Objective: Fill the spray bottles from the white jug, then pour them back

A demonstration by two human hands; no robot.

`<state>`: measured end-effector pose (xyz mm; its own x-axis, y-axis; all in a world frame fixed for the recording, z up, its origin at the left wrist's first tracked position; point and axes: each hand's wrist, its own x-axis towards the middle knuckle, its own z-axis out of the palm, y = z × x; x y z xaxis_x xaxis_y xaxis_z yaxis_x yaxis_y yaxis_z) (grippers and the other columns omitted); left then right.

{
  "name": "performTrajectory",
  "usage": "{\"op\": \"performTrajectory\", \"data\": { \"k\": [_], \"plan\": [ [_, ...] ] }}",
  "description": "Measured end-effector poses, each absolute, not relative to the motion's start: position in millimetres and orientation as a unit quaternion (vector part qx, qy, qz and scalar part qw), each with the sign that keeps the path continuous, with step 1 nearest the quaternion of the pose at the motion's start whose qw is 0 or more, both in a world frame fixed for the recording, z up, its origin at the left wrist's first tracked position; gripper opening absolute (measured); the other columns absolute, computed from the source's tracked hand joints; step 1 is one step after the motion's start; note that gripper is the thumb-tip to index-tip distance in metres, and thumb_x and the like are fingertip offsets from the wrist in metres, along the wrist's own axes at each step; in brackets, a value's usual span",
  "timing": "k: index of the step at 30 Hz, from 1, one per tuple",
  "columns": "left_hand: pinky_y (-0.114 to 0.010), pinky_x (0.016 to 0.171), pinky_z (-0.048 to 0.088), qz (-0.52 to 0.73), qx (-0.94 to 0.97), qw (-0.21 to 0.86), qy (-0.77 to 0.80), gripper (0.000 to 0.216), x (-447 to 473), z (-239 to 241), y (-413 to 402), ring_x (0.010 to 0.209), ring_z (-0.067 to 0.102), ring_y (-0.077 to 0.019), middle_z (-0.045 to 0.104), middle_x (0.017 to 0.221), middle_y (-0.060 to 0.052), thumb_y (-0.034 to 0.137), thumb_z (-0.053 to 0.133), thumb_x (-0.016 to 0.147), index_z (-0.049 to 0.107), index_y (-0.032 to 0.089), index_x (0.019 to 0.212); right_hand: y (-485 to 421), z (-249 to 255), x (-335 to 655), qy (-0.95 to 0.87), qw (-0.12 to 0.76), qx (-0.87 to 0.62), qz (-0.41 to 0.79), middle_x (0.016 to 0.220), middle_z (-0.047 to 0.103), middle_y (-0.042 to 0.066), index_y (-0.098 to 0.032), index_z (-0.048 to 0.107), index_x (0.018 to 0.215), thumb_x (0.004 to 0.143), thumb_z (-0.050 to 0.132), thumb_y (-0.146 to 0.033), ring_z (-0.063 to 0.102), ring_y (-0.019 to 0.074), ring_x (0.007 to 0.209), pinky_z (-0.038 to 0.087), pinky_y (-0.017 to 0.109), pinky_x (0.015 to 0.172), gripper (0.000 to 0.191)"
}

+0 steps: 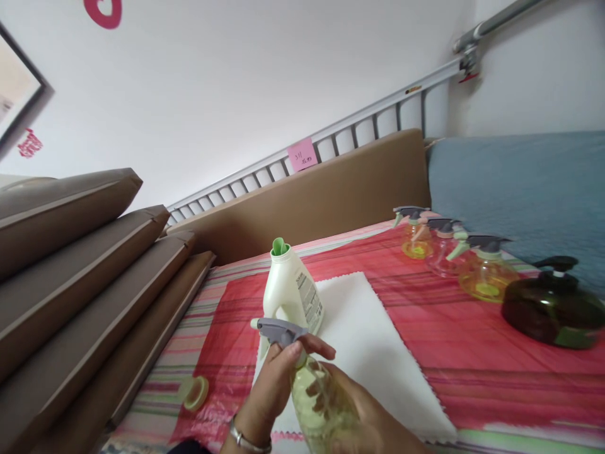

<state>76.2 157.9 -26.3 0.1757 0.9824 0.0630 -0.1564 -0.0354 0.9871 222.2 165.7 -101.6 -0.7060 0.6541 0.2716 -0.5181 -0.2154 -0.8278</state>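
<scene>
L hand (276,375) at neck of spray btl (308,394), R hand (371,410) round body

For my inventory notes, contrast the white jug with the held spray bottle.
The white jug is opaque; the spray bottle is see-through. The jug has a green spout, the bottle a grey spray head. The jug stands unheld; left hand and right hand hold the bottle.

The spray bottle (309,403) looks glossy plastic, the jug (287,284) smooth plastic, the bracelet (239,437) shiny metal.
</scene>
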Motion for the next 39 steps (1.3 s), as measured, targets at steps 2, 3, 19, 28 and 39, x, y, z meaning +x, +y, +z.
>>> {"op": "performTrajectory", "data": {
  "k": [2, 3, 19, 28, 39],
  "plan": [
    [-0.035, 0.069, 0.046, 0.473, 0.524, 0.606, 0.366, 0.034, 71.2, -21.6, 156.3, 0.087, 0.062, -0.0293, 0.069, 0.091, -0.016, 0.043, 0.055, 0.077, 0.067, 0.013, 0.087, 163.6, -93.3, 221.3, -0.471, 0.329, -0.023, 0.818, 0.092, 0.055, 0.000, -0.024, 0.052, 0.116, 0.047, 0.083, -0.040, 0.053, 0.0196, 0.085, 0.042, 0.030, 0.074, 0.077],
    [-0.035, 0.069, 0.045, 0.464, 0.525, 0.615, 0.361, 0.036, 69.2, -20.6, 155.5, 0.089, 0.062, -0.0300, 0.068, 0.095, -0.017, 0.043, 0.055, 0.077, 0.066, 0.013, 0.092, 162.9, -89.9, 221.3, -0.470, 0.319, -0.020, 0.823, 0.091, 0.055, 0.001, -0.024, 0.053, 0.115, 0.047, 0.083, -0.040, 0.053, 0.0198, 0.085, 0.041, 0.030, 0.074, 0.076],
    [-0.037, 0.080, 0.042, 0.496, 0.507, 0.565, 0.423, 0.054, 61.8, -31.4, 148.1, 0.092, 0.060, -0.0298, 0.068, 0.097, -0.014, 0.059, 0.057, 0.074, 0.068, 0.014, 0.100, 167.4, -96.1, 228.2, -0.513, 0.357, -0.060, 0.778, 0.108, 0.058, 0.005, -0.025, 0.044, 0.127, 0.052, 0.082, -0.043, 0.054, 0.0252, 0.101, 0.040, 0.039, 0.091, 0.086],
    [-0.031, 0.080, 0.039, 0.590, 0.467, 0.470, 0.461, 0.029, 59.2, -35.8, 150.9, 0.084, 0.058, -0.0209, 0.069, 0.086, -0.006, 0.041, 0.073, 0.067, 0.069, 0.017, 0.084, 170.8, -102.7, 234.7, -0.572, 0.374, -0.149, 0.715, 0.116, 0.056, 0.006, -0.025, 0.040, 0.129, 0.056, 0.080, -0.032, 0.053, 0.0250, 0.104, 0.039, 0.037, 0.093, 0.084],
    [-0.039, 0.089, 0.041, 0.584, 0.501, 0.382, 0.512, 0.047, 74.8, -43.0, 142.1, 0.101, 0.057, -0.0325, 0.068, 0.099, -0.011, 0.047, 0.077, 0.058, 0.068, 0.018, 0.094, 169.6, -94.0, 230.4, -0.609, 0.375, -0.240, 0.657, 0.116, 0.058, 0.007, -0.024, 0.043, 0.129, 0.053, 0.077, -0.027, 0.054, 0.0275, 0.103, 0.044, 0.040, 0.089, 0.083]
  ]
}}
